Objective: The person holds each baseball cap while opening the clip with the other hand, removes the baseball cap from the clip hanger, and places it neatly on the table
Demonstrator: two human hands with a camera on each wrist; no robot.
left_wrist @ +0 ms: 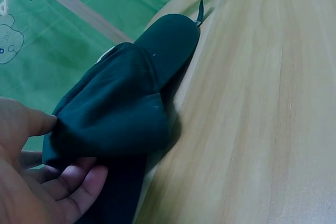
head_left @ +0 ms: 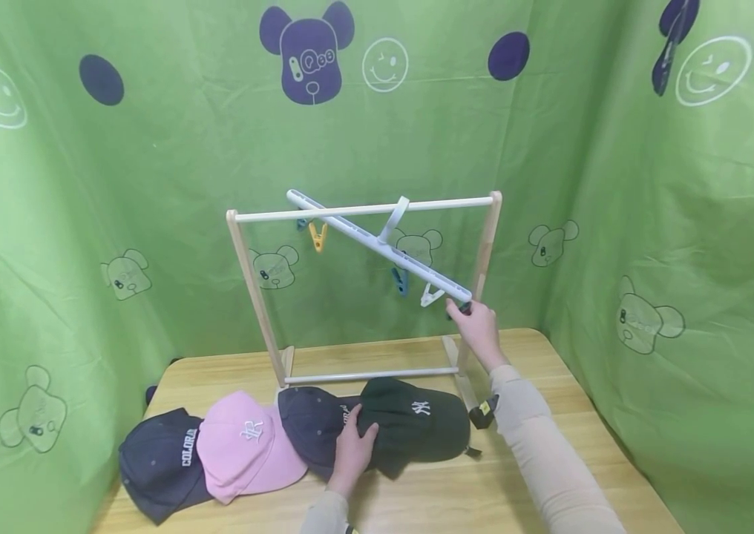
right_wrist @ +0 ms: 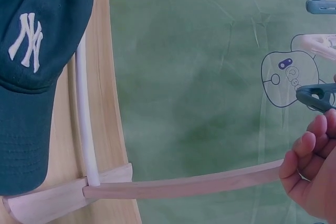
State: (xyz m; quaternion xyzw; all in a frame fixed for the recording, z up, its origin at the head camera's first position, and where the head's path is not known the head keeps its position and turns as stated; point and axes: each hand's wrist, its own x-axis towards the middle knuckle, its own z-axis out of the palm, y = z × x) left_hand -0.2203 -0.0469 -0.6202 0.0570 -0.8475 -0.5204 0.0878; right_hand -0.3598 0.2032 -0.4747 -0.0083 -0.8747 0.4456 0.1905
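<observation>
My left hand [head_left: 353,450] pinches the rear edge of a dark green cap [head_left: 442,424] with a white NY emblem. In the left wrist view its thumb lies on the cap and the fingers curl beneath the rim. My right hand [head_left: 482,334] grips a dark green clip [right_wrist: 314,97] at the lower right end of a white clip hanger [head_left: 365,239]. The hanger's hook [head_left: 395,219] loops over the rack's top bar, and the hanger slants down to the right. A white clip [head_left: 431,295], a blue clip [head_left: 400,281] and a yellow clip [head_left: 318,236] hang along it.
A wooden rack [head_left: 251,285] stands at the back of the wooden table [head_left: 544,371]. Left of the green cap lie a navy cap [head_left: 310,423], a pink cap [head_left: 240,445] and another dark cap [head_left: 156,452], overlapping in a row. Green patterned cloth [head_left: 176,163] encloses the table.
</observation>
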